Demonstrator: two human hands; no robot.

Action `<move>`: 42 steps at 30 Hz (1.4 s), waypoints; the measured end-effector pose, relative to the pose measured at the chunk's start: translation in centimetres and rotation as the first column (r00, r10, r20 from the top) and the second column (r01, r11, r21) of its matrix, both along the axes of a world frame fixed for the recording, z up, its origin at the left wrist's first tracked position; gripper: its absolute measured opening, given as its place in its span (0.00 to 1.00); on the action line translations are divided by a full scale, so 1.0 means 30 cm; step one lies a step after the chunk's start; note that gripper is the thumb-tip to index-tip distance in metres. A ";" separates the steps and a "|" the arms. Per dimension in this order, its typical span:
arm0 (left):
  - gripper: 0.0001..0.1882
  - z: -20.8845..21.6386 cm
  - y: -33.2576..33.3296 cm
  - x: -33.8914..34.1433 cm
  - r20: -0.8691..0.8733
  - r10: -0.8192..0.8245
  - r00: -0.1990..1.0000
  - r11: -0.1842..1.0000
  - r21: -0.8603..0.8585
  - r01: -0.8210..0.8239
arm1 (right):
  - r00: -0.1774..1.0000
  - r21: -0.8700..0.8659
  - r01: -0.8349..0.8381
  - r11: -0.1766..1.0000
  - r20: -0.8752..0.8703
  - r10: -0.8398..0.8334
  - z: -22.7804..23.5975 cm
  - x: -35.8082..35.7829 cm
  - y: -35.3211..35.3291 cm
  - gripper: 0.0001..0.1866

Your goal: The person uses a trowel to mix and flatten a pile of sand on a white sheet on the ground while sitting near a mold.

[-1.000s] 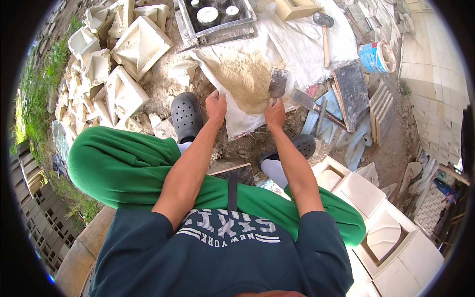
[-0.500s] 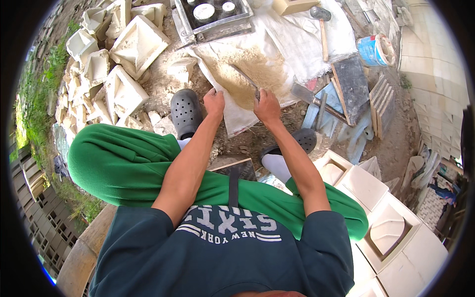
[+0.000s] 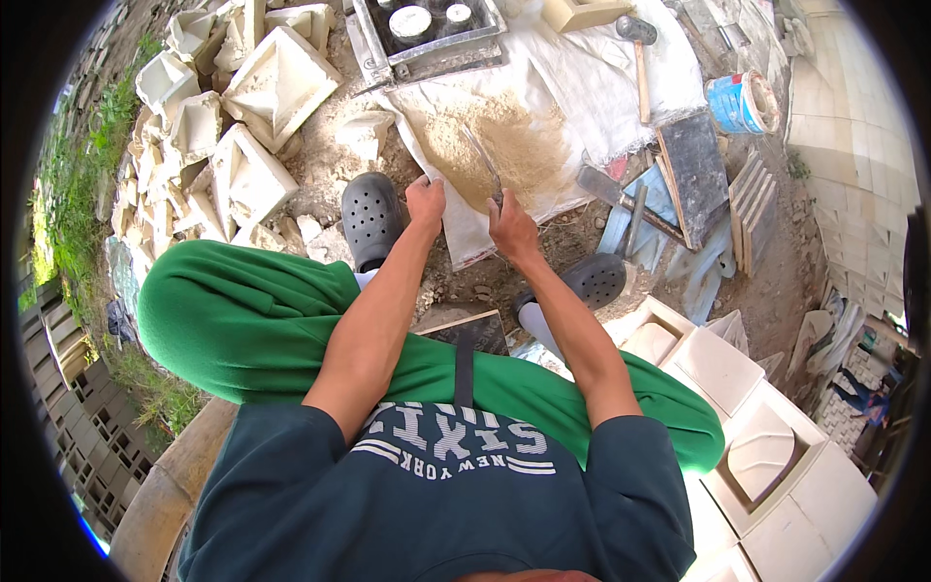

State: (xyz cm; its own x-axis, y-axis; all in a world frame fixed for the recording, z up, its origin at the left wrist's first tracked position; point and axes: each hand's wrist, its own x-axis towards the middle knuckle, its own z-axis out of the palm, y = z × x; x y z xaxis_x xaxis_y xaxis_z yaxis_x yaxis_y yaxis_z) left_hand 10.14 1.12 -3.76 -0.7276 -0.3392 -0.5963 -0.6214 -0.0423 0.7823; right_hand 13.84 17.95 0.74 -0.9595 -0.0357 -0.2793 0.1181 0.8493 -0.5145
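Observation:
My left hand (image 3: 425,199) is closed on the near-left edge of a white woven sheet (image 3: 611,82). Loose tan sand (image 3: 529,145) is heaped on this sheet. In my right hand (image 3: 513,225), closed round its near end, is a long thin metal tool (image 3: 482,153). It looks like a narrow blade seen edge-on, and its exact kind is hard to tell. Its far end points away from me and slightly left, over the sand. Both hands are just beyond my knees, between my two grey clogs (image 3: 371,218).
Broken cream cast pieces (image 3: 276,87) are piled at left. A dark metal mould frame (image 3: 441,48) stands at the far side. Rightward are a mallet (image 3: 640,58), a blue-white bucket (image 3: 742,102), dark boards (image 3: 693,175) and a slatted wood piece (image 3: 752,213). Cream blocks (image 3: 718,369) stand near right.
My right hand has come a little toward me and leftward, and the metal tool now points more straight ahead. My left hand keeps its hold on the sheet's edge.

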 end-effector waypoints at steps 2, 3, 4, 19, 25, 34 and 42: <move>0.13 -0.022 -0.003 -0.007 -0.002 0.005 1.000 1.000 0.016 -0.005 | 0.999 0.011 0.036 0.999 0.007 -0.036 -0.013 0.006 -0.021 0.19; 0.13 -0.036 0.001 -0.009 -0.005 0.016 1.000 0.999 0.035 -0.016 | 0.999 0.021 0.044 0.999 0.009 -0.044 -0.016 0.002 -0.024 0.19; 0.13 -0.043 0.000 -0.006 -0.001 0.000 1.000 0.999 0.043 0.000 | 0.997 -0.016 0.064 0.998 -0.052 -0.064 -0.015 0.000 -0.035 0.19; 0.18 -0.059 0.014 -0.007 0.078 0.066 0.995 0.993 0.093 -0.073 | 0.936 0.132 0.279 0.951 -0.260 -0.238 0.126 -0.232 0.367 0.14; 0.19 0.001 0.026 0.000 0.065 0.019 0.998 0.999 0.029 -0.021 | 0.782 0.450 0.466 0.761 0.192 -0.593 0.045 -0.109 0.891 0.32; 0.18 -0.051 0.027 0.003 0.058 0.027 0.998 0.992 0.119 -0.034 | 0.704 0.245 0.698 0.673 -0.063 -0.707 -0.087 0.097 0.986 0.24; 0.19 -0.067 0.028 0.009 0.054 0.021 0.998 0.999 0.030 -0.022 | -0.092 -0.745 0.657 -0.117 0.074 -0.993 0.225 0.117 1.224 0.18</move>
State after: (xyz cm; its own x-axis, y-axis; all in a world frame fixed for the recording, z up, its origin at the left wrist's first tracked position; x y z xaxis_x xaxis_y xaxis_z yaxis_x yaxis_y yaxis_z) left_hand 10.42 1.95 -5.77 -0.6868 -0.3355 -0.6448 -0.6613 -0.0795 0.7459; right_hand 17.35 54.66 7.50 -0.1441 0.9625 -0.2297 0.1615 -0.2061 -0.9651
